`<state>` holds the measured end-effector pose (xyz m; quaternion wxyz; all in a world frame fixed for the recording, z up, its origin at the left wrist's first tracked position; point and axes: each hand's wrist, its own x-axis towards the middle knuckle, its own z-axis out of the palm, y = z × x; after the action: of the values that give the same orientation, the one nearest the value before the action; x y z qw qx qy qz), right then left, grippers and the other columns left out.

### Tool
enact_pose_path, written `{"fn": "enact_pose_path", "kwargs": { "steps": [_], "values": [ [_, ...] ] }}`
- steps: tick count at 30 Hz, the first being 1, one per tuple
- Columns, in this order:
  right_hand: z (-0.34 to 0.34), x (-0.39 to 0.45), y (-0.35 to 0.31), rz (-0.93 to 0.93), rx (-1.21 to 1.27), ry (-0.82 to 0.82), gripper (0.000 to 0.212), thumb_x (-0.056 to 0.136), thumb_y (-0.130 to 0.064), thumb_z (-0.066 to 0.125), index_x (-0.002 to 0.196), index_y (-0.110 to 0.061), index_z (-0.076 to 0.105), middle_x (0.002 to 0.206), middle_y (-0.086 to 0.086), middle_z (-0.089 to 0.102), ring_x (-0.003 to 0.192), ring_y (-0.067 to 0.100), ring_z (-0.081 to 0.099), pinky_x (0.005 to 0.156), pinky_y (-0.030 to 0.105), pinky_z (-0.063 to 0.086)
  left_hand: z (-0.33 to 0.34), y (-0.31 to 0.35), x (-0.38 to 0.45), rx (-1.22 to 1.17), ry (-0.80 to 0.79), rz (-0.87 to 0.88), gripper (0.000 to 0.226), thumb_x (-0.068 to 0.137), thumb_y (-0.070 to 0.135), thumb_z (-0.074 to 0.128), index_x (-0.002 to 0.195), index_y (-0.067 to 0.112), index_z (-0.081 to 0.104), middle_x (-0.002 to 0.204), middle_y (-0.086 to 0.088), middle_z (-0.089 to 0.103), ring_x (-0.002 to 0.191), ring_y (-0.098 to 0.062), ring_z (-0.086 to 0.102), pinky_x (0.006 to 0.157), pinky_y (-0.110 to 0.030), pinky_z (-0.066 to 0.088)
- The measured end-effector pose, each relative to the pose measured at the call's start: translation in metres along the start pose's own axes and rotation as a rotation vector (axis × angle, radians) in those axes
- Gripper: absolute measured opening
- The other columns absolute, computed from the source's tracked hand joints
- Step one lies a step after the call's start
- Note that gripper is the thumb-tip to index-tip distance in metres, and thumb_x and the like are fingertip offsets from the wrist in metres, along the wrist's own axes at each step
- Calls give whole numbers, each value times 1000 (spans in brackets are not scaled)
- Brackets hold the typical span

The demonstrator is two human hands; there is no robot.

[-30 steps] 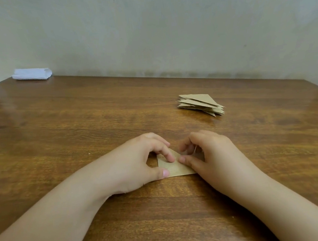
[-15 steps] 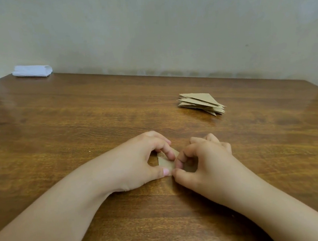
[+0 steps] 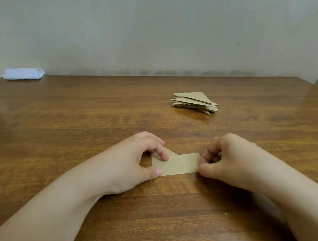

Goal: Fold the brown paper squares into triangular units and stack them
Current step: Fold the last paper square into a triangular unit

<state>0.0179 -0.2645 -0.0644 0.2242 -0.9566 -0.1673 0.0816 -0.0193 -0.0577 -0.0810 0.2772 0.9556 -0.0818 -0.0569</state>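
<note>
**A:** On the tabletop point(image 3: 59, 129), near its front edge in the head view, lies the brown paper strip point(image 3: 179, 164), flat between both hands. Its left end is already turned into a slanted flap; the right end is still a plain rectangle. How would you do the next fold well?

**B:** I'd keep the left hand point(image 3: 127, 165) as the anchor. Its forefinger presses down on the folded flap and its thumb tip pins the near edge, so that grip is closed on the paper. I'd judge the right end should swing up to meet the middle line, mirroring the left flap, then be creased firmly from the centre outward.

**A:** And the right hand point(image 3: 232, 158)?

**B:** Its fingers are curled, thumb and fingertips meeting at the strip's right edge; it looks like a pinch on that end, though the contact itself is partly hidden. Both wrists sit low over the wood, forearms angling in from the near corners.

**A:** Risk?

**B:** If the anchor finger lifts, the paper may slide and the points won't match.

**A:** And the finished ones?

**B:** The stack of triangles point(image 3: 195, 102) sits well apart, farther back to the right. A white folded cloth point(image 3: 24, 74) lies at the far left corner.
</note>
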Motion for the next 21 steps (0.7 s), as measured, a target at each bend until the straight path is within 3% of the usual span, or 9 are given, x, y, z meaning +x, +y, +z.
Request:
{"fn": "enact_pose_path", "kwargs": {
  "steps": [6, 10, 15, 18, 21],
  "values": [
    [-10, 4, 11, 62, -4, -16, 15, 78, -34, 69, 66, -25, 71, 55, -13, 63, 70, 4, 52, 88, 34, 44, -2, 0, 0, -12, -31, -5, 15, 84, 33, 69, 93, 42, 61, 125, 41, 38, 120, 13, 36, 98, -15, 26],
    [-8, 1, 9, -69, 81, 43, 13, 77, -33, 69, 66, -26, 67, 64, -14, 59, 69, 0, 53, 70, 15, 41, -4, 1, 0, -53, -40, -8, 9, 84, 30, 69, 85, 39, 66, 123, 41, 41, 125, 12, 34, 116, -29, 18],
    [16, 2, -11, -294, 25, 3, 13, 79, -39, 67, 73, -28, 63, 82, -12, 51, 87, 0, 43, 91, 23, 32, 3, 8, 3, -62, 12, -21, 5, 83, 31, 69, 79, 34, 68, 119, 33, 44, 117, 12, 38, 119, -35, 16],
    [21, 5, -13, -272, 59, -20, 15, 79, -39, 66, 70, -27, 62, 82, -11, 55, 88, 3, 45, 90, 26, 36, 11, 14, 5, -58, 56, -50, 6, 81, 36, 69, 77, 33, 66, 118, 31, 41, 119, 6, 34, 116, -34, 17],
    [22, 5, -13, -251, 87, -41, 16, 79, -39, 67, 69, -27, 62, 82, -10, 57, 88, 3, 45, 89, 27, 37, 13, 18, 3, -33, 49, -112, 4, 82, 37, 67, 79, 36, 64, 120, 32, 35, 118, 4, 25, 118, -43, 9]
  ]
}}
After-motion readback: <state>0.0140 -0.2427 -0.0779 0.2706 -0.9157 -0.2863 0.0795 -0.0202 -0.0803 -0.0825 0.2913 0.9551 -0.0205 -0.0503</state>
